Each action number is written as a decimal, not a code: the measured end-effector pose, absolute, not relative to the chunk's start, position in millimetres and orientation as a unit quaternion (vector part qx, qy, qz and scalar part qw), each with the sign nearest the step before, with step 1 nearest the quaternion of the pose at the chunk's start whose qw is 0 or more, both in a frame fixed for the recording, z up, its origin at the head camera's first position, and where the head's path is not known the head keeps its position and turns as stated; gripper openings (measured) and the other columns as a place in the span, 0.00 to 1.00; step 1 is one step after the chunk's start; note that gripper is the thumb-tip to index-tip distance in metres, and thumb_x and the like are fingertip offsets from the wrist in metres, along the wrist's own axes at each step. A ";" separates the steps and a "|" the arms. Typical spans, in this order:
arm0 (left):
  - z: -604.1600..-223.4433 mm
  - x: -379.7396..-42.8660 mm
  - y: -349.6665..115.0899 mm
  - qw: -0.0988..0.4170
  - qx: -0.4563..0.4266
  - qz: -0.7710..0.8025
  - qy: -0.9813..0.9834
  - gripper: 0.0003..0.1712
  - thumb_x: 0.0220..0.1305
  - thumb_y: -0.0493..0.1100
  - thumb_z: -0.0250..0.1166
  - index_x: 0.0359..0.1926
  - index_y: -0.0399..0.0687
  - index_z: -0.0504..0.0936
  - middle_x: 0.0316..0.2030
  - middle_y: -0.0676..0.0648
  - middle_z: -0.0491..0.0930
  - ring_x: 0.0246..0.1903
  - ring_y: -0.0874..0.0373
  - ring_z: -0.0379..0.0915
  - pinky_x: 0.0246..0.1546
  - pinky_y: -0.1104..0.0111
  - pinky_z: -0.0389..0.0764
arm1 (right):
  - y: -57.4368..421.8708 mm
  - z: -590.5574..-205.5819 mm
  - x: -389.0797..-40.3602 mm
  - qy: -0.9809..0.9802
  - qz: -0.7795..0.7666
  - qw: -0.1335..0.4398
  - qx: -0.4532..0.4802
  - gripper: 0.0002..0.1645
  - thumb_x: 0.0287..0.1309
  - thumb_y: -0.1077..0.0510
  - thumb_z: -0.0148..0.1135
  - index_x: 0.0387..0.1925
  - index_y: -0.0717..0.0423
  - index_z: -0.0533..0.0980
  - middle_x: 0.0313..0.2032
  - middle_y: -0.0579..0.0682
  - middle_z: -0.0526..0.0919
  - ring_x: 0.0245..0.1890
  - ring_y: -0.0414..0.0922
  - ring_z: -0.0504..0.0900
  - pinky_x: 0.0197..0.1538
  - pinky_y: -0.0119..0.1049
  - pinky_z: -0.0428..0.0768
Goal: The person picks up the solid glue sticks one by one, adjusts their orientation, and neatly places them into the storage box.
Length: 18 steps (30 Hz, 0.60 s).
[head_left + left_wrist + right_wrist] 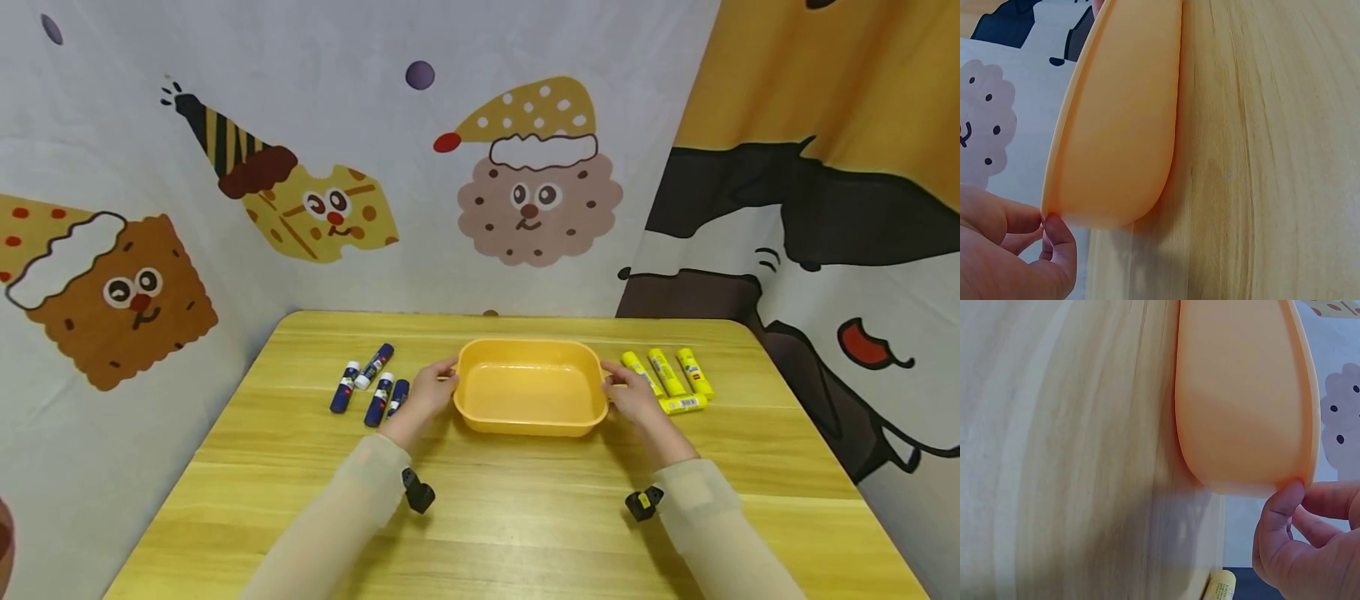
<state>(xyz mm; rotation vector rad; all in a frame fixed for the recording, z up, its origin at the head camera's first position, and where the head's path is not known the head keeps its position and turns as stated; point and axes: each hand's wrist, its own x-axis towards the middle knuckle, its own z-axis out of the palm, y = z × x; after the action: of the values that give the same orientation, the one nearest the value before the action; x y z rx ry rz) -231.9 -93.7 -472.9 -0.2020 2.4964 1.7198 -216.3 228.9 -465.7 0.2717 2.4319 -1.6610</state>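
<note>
The tray [532, 396], shallow and orange-yellow, stood with its open side up in the middle of the worktop [525, 508], toward the far edge; whether its base rested fully on the wood I could not tell. The left hand [431, 392] held its left end, thumb and fingers clamped on the rim, and the right hand [633, 396] pinched the right end in the same way. Just left of the left hand lay four blue sticks [379, 400] with white ends, one partly hidden by that hand. Beside the right hand lay four yellow sticks [664, 372], three slanting roughly alongside one another and one crosswise near their closer ends. Cream sleeves [337, 508] covered the forearms, with a small black camera [418, 492] at each wrist. Behind the worktop hung a pale cloth [420, 283] printed with cartoon biscuits and cheese.
</note>
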 end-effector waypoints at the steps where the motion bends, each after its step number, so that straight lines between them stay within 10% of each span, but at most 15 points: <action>1: -473.2 -232.0 -93.7 0.051 -0.068 0.566 0.820 0.23 0.65 0.33 0.57 0.62 0.42 0.73 0.44 0.40 0.76 0.46 0.51 0.72 0.32 0.76 0.74 | 228.8 -465.8 -216.2 0.819 -0.559 0.092 0.091 0.30 0.66 0.66 0.48 0.69 0.62 0.59 0.45 0.55 0.69 0.36 0.40 0.70 0.34 0.29 0.78; 12: -468.9 -230.2 -106.4 0.083 -0.074 0.595 0.796 0.24 0.70 0.38 0.52 0.66 0.44 0.68 0.48 0.40 0.73 0.39 0.52 0.74 0.44 0.57 0.80 | 231.8 -467.2 -218.1 0.810 -0.569 0.105 0.094 0.31 0.67 0.66 0.48 0.70 0.59 0.58 0.43 0.52 0.68 0.34 0.40 0.70 0.33 0.30 0.78; 18: -456.8 -229.4 -147.2 0.004 0.004 0.463 0.886 0.27 0.70 0.43 0.53 0.68 0.45 0.64 0.54 0.38 0.73 0.51 0.44 0.72 0.47 0.56 0.78 | 232.8 -465.6 -217.7 0.813 -0.565 0.106 0.093 0.31 0.66 0.66 0.48 0.70 0.60 0.58 0.43 0.53 0.69 0.35 0.40 0.71 0.35 0.31 0.79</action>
<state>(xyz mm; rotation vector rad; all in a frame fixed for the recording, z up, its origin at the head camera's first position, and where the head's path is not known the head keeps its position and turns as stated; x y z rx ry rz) -229.4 -147.2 -456.8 0.0130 2.7764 1.4508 -217.7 232.8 -465.6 0.2727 2.3951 -1.6634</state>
